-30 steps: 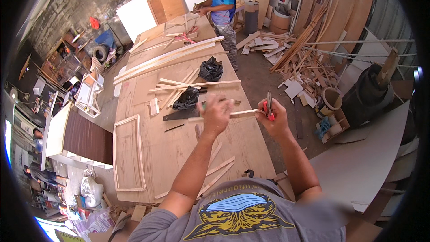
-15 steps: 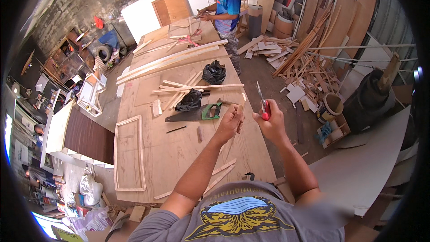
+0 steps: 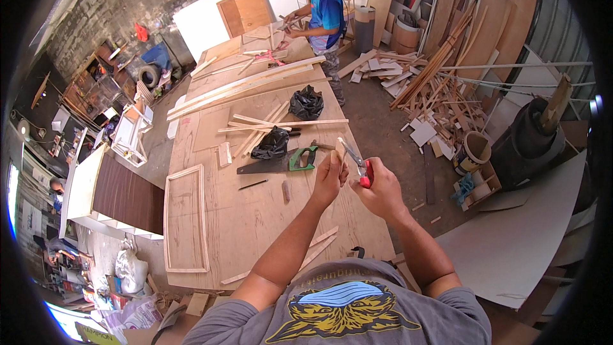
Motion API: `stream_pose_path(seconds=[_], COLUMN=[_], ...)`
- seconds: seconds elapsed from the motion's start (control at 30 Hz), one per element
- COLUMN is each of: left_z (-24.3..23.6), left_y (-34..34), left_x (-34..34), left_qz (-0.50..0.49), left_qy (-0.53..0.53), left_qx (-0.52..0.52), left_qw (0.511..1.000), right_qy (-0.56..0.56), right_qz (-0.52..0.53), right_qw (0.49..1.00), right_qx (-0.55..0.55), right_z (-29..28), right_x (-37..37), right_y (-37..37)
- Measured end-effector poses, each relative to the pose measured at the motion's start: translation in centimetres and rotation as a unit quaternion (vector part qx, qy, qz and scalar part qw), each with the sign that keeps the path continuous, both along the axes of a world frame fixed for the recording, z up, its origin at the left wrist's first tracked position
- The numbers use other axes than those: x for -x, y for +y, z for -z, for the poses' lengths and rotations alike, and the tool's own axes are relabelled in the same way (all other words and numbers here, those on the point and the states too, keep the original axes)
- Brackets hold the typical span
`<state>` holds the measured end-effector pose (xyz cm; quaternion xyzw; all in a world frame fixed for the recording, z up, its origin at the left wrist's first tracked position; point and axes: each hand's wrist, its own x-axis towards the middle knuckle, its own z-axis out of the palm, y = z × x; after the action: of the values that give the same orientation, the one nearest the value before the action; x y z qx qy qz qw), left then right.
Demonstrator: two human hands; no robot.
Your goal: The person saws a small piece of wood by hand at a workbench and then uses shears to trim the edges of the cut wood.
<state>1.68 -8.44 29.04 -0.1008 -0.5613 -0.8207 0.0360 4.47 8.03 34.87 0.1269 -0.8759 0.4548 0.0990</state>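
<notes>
My left hand [image 3: 328,179] is closed around a thin strip of light wood [image 3: 340,146], its upper end standing above my fingers. In my right hand [image 3: 382,193] is a pair of red-handled scissors [image 3: 355,157]. Their blades point up and left and reach the top of the strip; whether they press on it I cannot tell. Both hands are above the right side of a plywood worktable [image 3: 268,230]. Just beyond them lies a handsaw [image 3: 262,168] with a green handle, near a small brown wood block [image 3: 286,191] and a thin dark pencil-like stick [image 3: 253,185].
Two black plastic bags [image 3: 306,103] and several wood strips [image 3: 281,126] lie farther up the table. A rectangular wooden frame [image 3: 205,230] rests at its left edge. Another person [image 3: 327,9] works at the far end. Wood offcuts [image 3: 447,115] are heaped on the floor at right.
My right hand has moved left, bringing the scissors from beside the strip to its upper end. The blades now tilt more to the left. My left hand has shifted only slightly.
</notes>
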Motion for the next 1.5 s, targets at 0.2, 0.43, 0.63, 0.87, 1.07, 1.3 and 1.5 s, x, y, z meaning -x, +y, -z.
stream_pose_path(seconds=[0.2, 0.43, 0.63, 0.87, 1.07, 1.3, 1.5], left_z=[0.2, 1.1, 1.5, 2.3, 2.4, 3.4, 3.6], left_y=[-0.1, -0.3, -0.4, -0.4, -0.3, -0.7, -0.6], left_x=[-0.2, -0.5, -0.4, 0.0, 0.1, -0.3, -0.3], left_qz=[-0.001, 0.006, 0.018, 0.005, 0.011, 0.021, -0.013], left_qy=[0.013, 0.000, 0.011, -0.041, -0.040, -0.058, -0.068], left_qx=[0.026, -0.015, 0.000, -0.032, -0.001, -0.006, 0.017], left_qw=[1.000, 1.000, 1.000, 0.999, 0.999, 0.998, 0.997], right_qy=[-0.017, -0.042, -0.064, -0.053, -0.061, -0.099, -0.132], right_qz=[-0.009, -0.017, -0.022, -0.006, -0.017, -0.008, -0.015], right_qw=[1.000, 0.999, 0.998, 0.997, 0.998, 0.993, 0.991], right_qx=[-0.005, -0.021, -0.009, 0.049, -0.009, -0.059, 0.023], right_z=[-0.6, -0.2, 1.5, 0.9, 0.7, 1.1, 3.5], right_x=[-0.2, -0.2, 0.4, 0.4, -0.2, -0.2, 0.7], right_y=[-0.2, -0.5, -0.3, 0.4, 0.3, -0.1, -0.8])
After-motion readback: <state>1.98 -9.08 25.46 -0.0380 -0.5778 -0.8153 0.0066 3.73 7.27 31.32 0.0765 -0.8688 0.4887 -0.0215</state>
